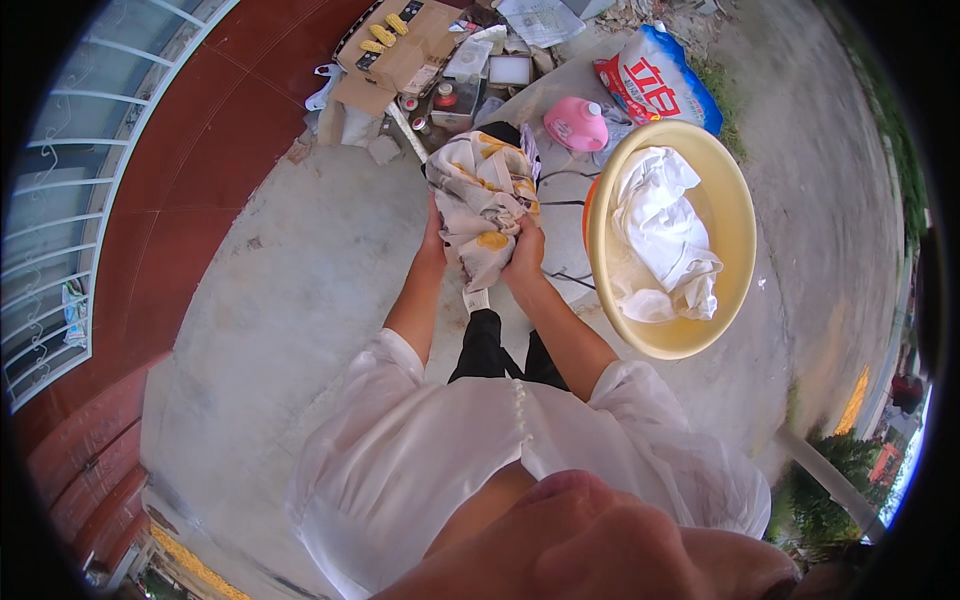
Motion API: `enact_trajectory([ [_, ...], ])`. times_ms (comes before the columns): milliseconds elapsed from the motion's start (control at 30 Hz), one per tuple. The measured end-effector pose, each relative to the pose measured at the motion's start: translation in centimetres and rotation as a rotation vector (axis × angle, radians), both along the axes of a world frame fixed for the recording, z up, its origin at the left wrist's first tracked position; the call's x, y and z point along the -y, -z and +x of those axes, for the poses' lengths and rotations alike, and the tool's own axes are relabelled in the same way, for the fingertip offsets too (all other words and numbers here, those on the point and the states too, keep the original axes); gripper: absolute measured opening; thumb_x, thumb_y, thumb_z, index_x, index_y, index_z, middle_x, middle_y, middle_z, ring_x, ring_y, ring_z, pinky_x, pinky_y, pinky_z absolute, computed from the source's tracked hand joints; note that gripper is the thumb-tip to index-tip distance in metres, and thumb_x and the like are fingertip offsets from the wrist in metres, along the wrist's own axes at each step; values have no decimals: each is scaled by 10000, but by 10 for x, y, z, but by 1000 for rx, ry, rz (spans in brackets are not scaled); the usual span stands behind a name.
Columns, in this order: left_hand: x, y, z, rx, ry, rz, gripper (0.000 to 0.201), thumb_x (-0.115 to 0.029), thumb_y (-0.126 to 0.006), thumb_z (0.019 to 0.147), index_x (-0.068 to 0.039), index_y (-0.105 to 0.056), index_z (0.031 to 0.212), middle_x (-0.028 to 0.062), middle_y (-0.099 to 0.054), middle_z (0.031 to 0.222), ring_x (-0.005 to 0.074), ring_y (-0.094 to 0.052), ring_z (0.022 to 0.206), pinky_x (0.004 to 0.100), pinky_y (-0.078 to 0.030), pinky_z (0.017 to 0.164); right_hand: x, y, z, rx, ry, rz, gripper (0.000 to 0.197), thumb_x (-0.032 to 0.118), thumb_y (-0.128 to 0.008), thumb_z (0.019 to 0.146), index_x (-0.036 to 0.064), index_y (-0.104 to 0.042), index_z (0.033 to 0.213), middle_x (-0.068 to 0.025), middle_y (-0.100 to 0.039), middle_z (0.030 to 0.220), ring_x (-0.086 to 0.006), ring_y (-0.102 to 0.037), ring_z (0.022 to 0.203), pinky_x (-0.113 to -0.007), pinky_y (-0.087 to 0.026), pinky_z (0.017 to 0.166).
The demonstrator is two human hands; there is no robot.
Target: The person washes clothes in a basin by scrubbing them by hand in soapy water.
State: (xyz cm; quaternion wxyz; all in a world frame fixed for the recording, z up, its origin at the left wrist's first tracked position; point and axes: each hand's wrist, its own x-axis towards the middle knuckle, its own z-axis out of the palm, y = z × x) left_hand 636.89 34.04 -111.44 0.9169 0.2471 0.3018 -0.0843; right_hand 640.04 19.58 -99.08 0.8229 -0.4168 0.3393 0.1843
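Observation:
A bunched beige cloth (485, 180) with yellow and dark printed patches hangs between my two hands, in front of my body. My left hand (434, 230) grips its left side, the fingers mostly hidden behind the fabric. On the lower right side, my right hand (526, 248) is closed on the same cloth. To the right of that hand stands a pale yellow basin (743, 205), apart from it. A wet-looking white garment (662, 225) lies crumpled inside the basin.
Beyond the basin are a pink jug (577, 124) and a large red, white and blue bag (660, 85). Corn cobs (380, 37) lie on a cardboard box (420, 45) at the far left, beside assorted clutter. A red-tiled wall and a barred window (75, 180) bound the left.

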Motion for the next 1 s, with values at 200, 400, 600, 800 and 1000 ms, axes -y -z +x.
enact_trajectory([
  [200,-19,-72,21,189,-74,87,753,-559,-559,879,-69,-392,1426,96,-513,1366,229,-524,1210,373,-431,1010,29,-27,14,114,-140,40,224,117,-495,812,6,-569,992,-142,-634,959,-223,-630,841,-363,-528,762],
  [400,70,-197,24,663,227,51,695,-359,-603,918,-59,-311,1473,99,-441,1425,229,-459,1269,374,-416,1018,181,-144,41,587,45,-53,343,66,-421,878,23,-501,1209,-129,-609,1142,-264,-638,1021,-419,-542,885],
  [600,146,-222,40,567,502,373,491,-189,-521,978,-47,-387,1429,122,-513,1360,183,-550,1161,315,-464,951,275,-139,46,797,-28,-317,398,13,-409,862,-15,-561,1228,-139,-619,1182,-221,-622,1049,-325,-497,905],
  [800,195,-190,33,464,401,917,317,-62,-493,963,19,-541,1266,93,-613,1202,177,-609,1102,302,-489,906,317,-94,63,1151,-411,-727,348,71,-442,872,22,-649,1148,-140,-521,1371,-262,-440,1289,-361,-312,1088],
  [1000,221,-200,22,424,163,1104,319,-79,-515,961,24,-539,1262,112,-618,1193,180,-606,1097,289,-472,929,343,-120,64,1299,-332,-689,352,116,-522,821,78,-675,1136,-159,-501,1383,-324,-420,1295,-418,-322,1086],
])
